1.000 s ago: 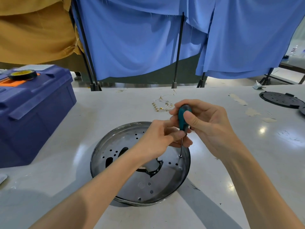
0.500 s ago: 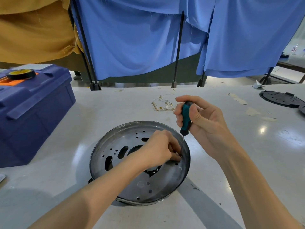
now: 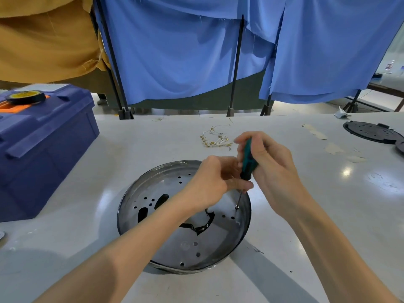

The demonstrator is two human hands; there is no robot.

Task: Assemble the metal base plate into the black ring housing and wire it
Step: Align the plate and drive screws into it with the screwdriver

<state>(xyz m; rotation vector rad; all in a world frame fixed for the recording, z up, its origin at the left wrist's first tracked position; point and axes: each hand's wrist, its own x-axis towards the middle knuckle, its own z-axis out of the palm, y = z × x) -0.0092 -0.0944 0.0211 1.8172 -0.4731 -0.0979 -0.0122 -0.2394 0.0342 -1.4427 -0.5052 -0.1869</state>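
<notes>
The plate [image 3: 175,243] lies flat in the middle of the table [image 3: 87,248], its raised rim all round like a shallow dish. A black edge of the housing [image 3: 175,270] shows beneath its near rim. We see bare tabletop on every side of it: a strip on the left up to the toolbox [image 3: 43,145], and a wider stretch on the right, out to a black lid [image 3: 371,132] near the table's far right edge. Beyond the plate, short of the far edge and the curtains [image 3: 175,51], lies a small tangle of wires [image 3: 215,139].

The right hand [image 3: 271,169] is wrapped round the handle of the screwdriver [image 3: 248,158], which stands tilted. Its tip sits on a screw [image 3: 236,207] inside the plate, close to the right rim. The left hand [image 3: 209,182] hangs over the plate with fingers curled, their tips covering the top of the shaft; whether they pinch it we cannot tell.

The toolbox is closed, so its contents are hidden; a tape roll [image 3: 25,97] rests on its lid. The plate holds only the screw.
</notes>
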